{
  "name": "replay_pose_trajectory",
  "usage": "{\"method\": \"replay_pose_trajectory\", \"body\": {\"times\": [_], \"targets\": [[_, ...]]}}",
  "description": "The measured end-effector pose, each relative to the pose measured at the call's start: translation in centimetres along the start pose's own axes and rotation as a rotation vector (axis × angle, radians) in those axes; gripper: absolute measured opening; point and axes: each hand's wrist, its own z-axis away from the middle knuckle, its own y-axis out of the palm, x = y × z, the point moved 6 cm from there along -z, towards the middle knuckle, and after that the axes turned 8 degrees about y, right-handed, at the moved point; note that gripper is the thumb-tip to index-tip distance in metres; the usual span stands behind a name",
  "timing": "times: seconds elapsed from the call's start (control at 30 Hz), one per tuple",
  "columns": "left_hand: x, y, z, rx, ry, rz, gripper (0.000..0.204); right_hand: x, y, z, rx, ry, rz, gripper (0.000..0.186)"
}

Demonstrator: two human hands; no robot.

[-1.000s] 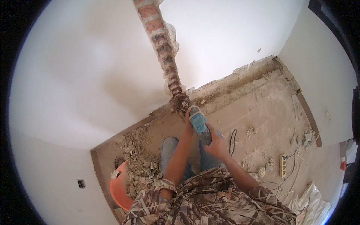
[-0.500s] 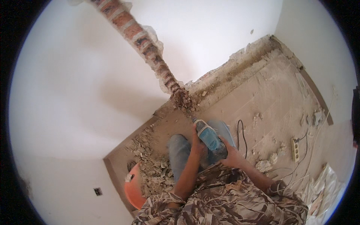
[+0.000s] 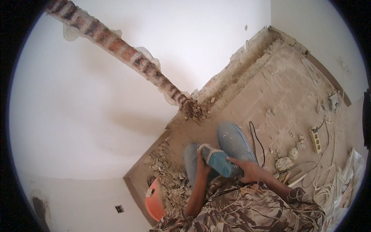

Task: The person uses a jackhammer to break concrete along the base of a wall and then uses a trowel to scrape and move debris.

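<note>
A blue hammer drill (image 3: pixel 221 163) with a grey front end lies across my lap between my knees. My left hand (image 3: pixel 201 164) is closed round its front part, and my right hand (image 3: pixel 248 170) grips its dark rear end. Its front points to the upper left; whether a bit is fitted cannot be made out. Beyond my knees, a channel (image 3: pixel 119 49) cut into the white wall bares red brick and mortar. Where this channel meets the floor, broken brick rubble (image 3: pixel 192 109) is heaped, apart from the tool.
A rough trench (image 3: pixel 239 75) follows the wall's base. Grey rubble (image 3: pixel 170 179) lies at left beside an orange tub (image 3: pixel 155 203). At right are a black cord loop (image 3: pixel 258 144), a power strip (image 3: pixel 315 141), a stone chunk (image 3: pixel 284 163), coiled cable (image 3: pixel 324 193) and plastic sheeting (image 3: pixel 349 179).
Both hands have drawn the hammer drill back from the channel's foot toward my body. My knees have shifted, and the view has turned.
</note>
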Motion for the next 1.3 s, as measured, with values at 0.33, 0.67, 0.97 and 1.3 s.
{"method": "replay_pose_trajectory", "body": {"times": [0.33, 0.67, 0.97, 1.3], "targets": [[-2.9, -3.6, 7.5, 0.015, 0.281, 0.104, 0.069, 2.5, 5.2, -2.3, 0.29, -0.259, 0.322, 0.115], [-2.1, -5.4, 4.8, -0.228, 0.094, 0.08, 0.073, 2.1, 5.5, -4.6, 0.302, -0.232, 0.238, 0.111], [-3.4, -4.0, 7.3, -0.305, 0.199, -0.05, 0.075, 0.7, 6.4, -10.5, 0.357, 0.041, -0.23, 0.097], [-0.5, -6.3, 4.8, -0.097, 0.03, 0.126, 0.081, -1.6, 11.9, -17.9, 0.644, 0.431, -0.684, 0.094]]}}
